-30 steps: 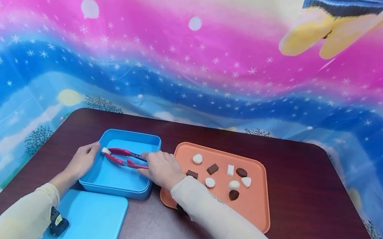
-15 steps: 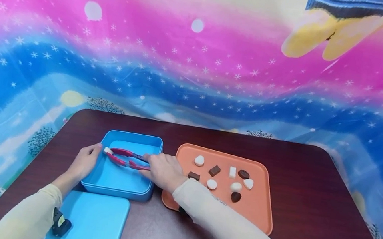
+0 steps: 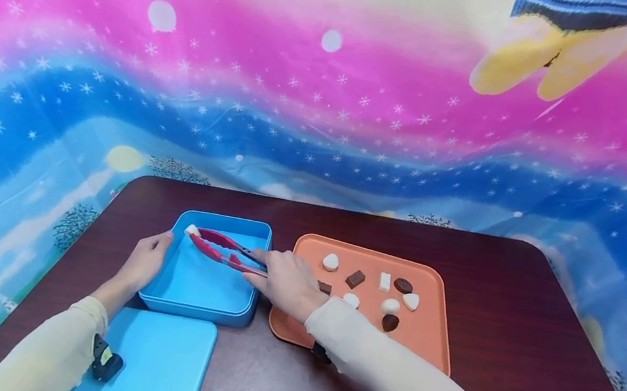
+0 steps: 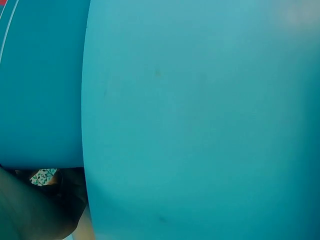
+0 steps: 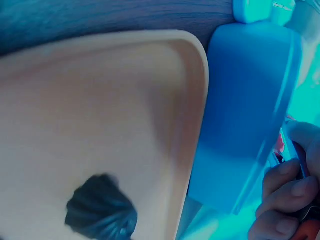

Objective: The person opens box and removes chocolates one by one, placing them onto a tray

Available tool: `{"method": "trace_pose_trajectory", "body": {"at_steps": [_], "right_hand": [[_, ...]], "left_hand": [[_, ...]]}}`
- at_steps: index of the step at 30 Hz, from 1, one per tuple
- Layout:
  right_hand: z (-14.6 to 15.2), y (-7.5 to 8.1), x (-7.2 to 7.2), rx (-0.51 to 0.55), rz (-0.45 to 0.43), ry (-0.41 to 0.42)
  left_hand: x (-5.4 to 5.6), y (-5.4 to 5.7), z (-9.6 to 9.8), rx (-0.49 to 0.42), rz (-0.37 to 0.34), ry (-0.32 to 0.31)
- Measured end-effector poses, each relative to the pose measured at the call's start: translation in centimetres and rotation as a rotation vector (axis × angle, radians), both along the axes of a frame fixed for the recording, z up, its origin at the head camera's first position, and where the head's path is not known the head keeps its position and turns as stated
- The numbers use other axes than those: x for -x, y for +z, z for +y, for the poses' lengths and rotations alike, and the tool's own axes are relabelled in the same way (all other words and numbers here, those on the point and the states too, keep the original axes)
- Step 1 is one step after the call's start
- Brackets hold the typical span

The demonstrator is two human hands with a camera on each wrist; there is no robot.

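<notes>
In the head view my right hand [image 3: 290, 281] grips red-tipped tongs [image 3: 223, 246] over the blue box [image 3: 203, 287]. A small white piece [image 3: 192, 230] sits at the tongs' tips, near the box's back left corner. Whether it touches the box floor I cannot tell. At the left wall my left hand [image 3: 144, 262] holds the box by its rim; its fingertips are partly hidden. The right wrist view shows curled fingers [image 5: 285, 195] around the tongs' handles. Mostly blue plastic fills the left wrist view.
To the right lies an orange tray [image 3: 418, 348] with several white and brown chocolate-like pieces, among them a dark ridged one [image 3: 390, 323]. My right forearm crosses its front left part. A blue lid [image 3: 161, 360] lies in front of the box, under my left wrist.
The tongs and the white piece have moved from the left wall toward the back and slightly right. My left hand stays at the box's left rim.
</notes>
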State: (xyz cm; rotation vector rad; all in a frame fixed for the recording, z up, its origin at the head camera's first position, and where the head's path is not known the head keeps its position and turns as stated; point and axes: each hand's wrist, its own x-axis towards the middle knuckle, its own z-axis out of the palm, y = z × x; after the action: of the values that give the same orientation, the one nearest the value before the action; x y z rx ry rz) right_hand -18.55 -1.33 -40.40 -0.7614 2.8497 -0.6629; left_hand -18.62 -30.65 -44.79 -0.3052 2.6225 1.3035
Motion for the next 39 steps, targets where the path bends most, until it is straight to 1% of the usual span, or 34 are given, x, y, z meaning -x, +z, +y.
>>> {"method": "trace_pose_trajectory", "body": {"at_steps": [6,11,14,18,20,24,27,34,39], "right_hand": [[1.6,0.2,-0.4,0.063,-0.013,-0.030],[2.9,0.3,-1.1,0.079,0.016,-0.048],[3.6,0.4,-1.7,0.086,0.049,-0.054],[4.6,0.7,-2.6,0.063,0.075,-0.065],[5.1,0.9,-3.0,0.054,0.062,-0.076],[6.3,1.3,-3.6,0.045,0.061,-0.094],[7.2,1.5,-4.0,0.045,0.082,-0.096],[9.5,1.1,-5.3,0.018,0.102,-0.124],[11.1,1.0,-5.9,0.014,0.087,-0.164]], "left_hand": [[0.0,-0.1,0.0,-0.005,-0.002,0.006],[-0.1,-0.1,-0.1,-0.007,0.023,-0.005],[-0.3,-0.2,-0.1,-0.011,0.028,-0.006],[-0.6,-0.4,0.0,-0.015,0.018,-0.008],[-0.7,-0.5,0.1,-0.015,0.017,-0.012],[-0.6,-0.3,0.2,-0.019,0.030,-0.016],[-0.5,-0.1,0.2,-0.017,0.034,-0.014],[-0.4,0.0,0.1,-0.008,0.029,-0.011],[-0.5,0.0,0.1,-0.011,0.034,-0.009]]}}
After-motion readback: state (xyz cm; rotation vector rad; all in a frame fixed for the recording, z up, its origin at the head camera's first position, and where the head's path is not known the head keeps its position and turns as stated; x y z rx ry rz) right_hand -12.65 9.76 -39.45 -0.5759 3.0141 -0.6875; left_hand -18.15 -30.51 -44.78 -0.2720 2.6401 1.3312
